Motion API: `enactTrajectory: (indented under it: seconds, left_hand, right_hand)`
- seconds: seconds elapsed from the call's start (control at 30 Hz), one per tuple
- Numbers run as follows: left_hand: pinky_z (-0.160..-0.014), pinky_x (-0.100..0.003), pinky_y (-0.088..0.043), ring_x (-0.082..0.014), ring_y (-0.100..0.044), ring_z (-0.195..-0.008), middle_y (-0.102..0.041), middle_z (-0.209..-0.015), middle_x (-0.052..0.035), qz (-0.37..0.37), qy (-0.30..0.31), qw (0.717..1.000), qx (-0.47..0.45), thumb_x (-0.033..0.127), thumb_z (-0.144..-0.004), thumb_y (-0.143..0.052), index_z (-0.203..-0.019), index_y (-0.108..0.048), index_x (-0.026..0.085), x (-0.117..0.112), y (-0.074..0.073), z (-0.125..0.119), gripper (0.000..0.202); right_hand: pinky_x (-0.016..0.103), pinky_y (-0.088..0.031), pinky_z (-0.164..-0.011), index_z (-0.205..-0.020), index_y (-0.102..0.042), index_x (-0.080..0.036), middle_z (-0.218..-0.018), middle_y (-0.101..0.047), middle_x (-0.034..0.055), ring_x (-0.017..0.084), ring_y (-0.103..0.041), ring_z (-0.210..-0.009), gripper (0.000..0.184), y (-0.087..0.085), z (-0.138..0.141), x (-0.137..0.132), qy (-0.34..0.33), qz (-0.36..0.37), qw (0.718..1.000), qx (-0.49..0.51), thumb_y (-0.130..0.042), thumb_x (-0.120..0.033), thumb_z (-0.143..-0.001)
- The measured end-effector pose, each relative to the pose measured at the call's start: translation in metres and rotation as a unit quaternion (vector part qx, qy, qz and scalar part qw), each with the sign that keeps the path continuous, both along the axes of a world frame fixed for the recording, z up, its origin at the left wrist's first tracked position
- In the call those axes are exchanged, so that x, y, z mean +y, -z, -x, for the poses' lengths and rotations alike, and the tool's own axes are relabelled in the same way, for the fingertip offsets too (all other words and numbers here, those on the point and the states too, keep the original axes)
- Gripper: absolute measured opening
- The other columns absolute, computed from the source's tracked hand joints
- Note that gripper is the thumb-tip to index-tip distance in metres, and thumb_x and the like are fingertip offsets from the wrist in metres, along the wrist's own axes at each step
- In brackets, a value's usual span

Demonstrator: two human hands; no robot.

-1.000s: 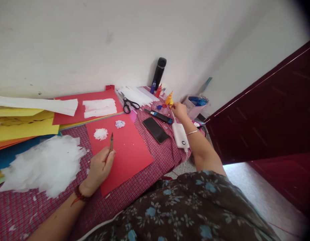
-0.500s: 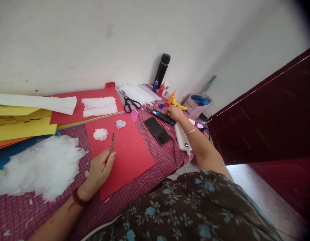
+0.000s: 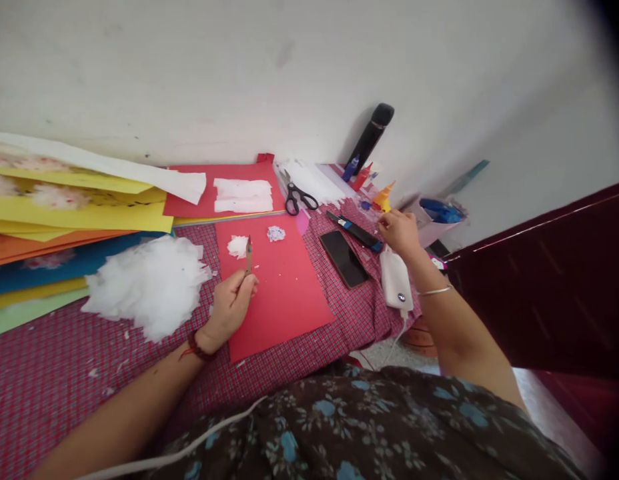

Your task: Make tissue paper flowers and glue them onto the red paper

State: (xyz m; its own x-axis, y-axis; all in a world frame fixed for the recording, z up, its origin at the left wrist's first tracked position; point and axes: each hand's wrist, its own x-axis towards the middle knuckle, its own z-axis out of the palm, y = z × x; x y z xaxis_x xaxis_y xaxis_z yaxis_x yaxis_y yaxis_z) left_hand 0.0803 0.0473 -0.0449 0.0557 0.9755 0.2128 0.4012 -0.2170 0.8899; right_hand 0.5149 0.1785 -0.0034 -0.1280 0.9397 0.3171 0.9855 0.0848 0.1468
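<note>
My left hand [image 3: 230, 307] is closed round a short brown pencil [image 3: 248, 255], its tip pointing up over a red paper sheet [image 3: 284, 293]. Two small white paper flowers [image 3: 238, 246] lie on the sheet's far end. My right hand [image 3: 399, 231] reaches to the table's right edge, fingers curled close by small paint bottles [image 3: 383, 197] and a black-and-blue pen [image 3: 354, 231]. What it holds, if anything, I cannot make out. A white power bank [image 3: 395, 287] lies under its wrist.
A checked red cloth [image 3: 54, 373] covers the table. A heap of white tissue [image 3: 149, 283] lies left of the sheet, stacked coloured papers [image 3: 64, 220] beyond. Scissors [image 3: 297, 197], a black phone [image 3: 344, 259], a black flask [image 3: 372, 133] and a tub [image 3: 434, 220] sit at the far right.
The view has swung left and down. My right hand has drawn back from the yellow bottle to just beside the pen. My left hand keeps the pencil upright.
</note>
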Motion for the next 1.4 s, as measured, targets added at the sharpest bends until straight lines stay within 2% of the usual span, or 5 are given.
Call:
enactTrajectory:
  seconds: [0.17, 0.43, 1.07, 1.23, 1.4]
  left_hand:
    - [-0.052, -0.022, -0.042, -0.0113, -0.053, -0.054, -0.058, -0.064, 0.0008, -0.002, -0.034, 0.998, -0.045, 0.042, -0.096, -0.042, -0.078, -0.058, 0.018, 0.003, 0.004, 0.004, 0.034]
    - [-0.053, -0.022, -0.042, -0.0124, -0.055, -0.057, -0.058, -0.063, 0.0009, -0.008, -0.032, 0.997, -0.066, 0.043, -0.095, -0.044, -0.078, -0.058, 0.018, 0.006, 0.008, 0.006, 0.033]
    - [-0.049, -0.023, -0.041, -0.0121, -0.05, -0.048, -0.056, -0.057, 0.0015, 0.005, -0.042, 0.993, -0.106, 0.045, -0.093, -0.042, -0.078, -0.061, 0.017, 0.009, 0.002, 0.008, 0.037]
    - [-0.055, -0.024, -0.042, -0.014, -0.054, -0.057, -0.059, -0.06, 0.0002, 0.001, -0.058, 0.992, -0.111, 0.044, -0.091, -0.044, -0.079, -0.068, 0.015, 0.011, -0.004, 0.01, 0.039]
    - [-0.059, -0.024, -0.045, -0.0137, -0.056, -0.058, -0.06, -0.059, 0.0002, 0.026, -0.02, 0.991, -0.133, 0.042, -0.092, -0.046, -0.076, -0.066, 0.016, -0.003, -0.023, -0.001, 0.037]
  right_hand:
    - [0.035, -0.029, -0.078, -0.079, -0.067, -0.016, -0.083, -0.069, 0.0087, 0.022, -0.059, -0.082, 0.019, -0.005, 0.05, -0.025, -0.071, -0.024, 0.997, -0.006, -0.051, -0.022, -0.088]
    - [0.035, -0.026, -0.078, -0.084, -0.065, -0.015, -0.085, -0.069, 0.0079, 0.019, -0.055, -0.077, 0.02, 0.013, 0.125, -0.044, -0.161, 0.032, 0.986, -0.022, -0.047, -0.017, -0.092]
    - [0.037, -0.027, -0.083, -0.092, -0.068, -0.014, -0.097, -0.072, 0.0118, 0.022, -0.06, -0.089, 0.024, 0.016, 0.15, -0.034, -0.169, 0.095, 0.98, -0.036, -0.045, -0.016, -0.094]
    - [0.037, -0.032, -0.087, -0.107, -0.068, -0.015, -0.101, -0.073, 0.0112, 0.023, -0.062, -0.092, 0.024, 0.002, 0.165, -0.068, -0.185, 0.073, 0.977, 0.073, -0.05, -0.016, -0.092]
    - [0.035, -0.041, -0.083, -0.143, -0.046, -0.022, -0.097, -0.071, 0.0072, 0.02, -0.061, -0.087, 0.051, -0.012, 0.206, -0.123, -0.347, 0.057, 0.923, 0.156, -0.045, -0.011, -0.093]
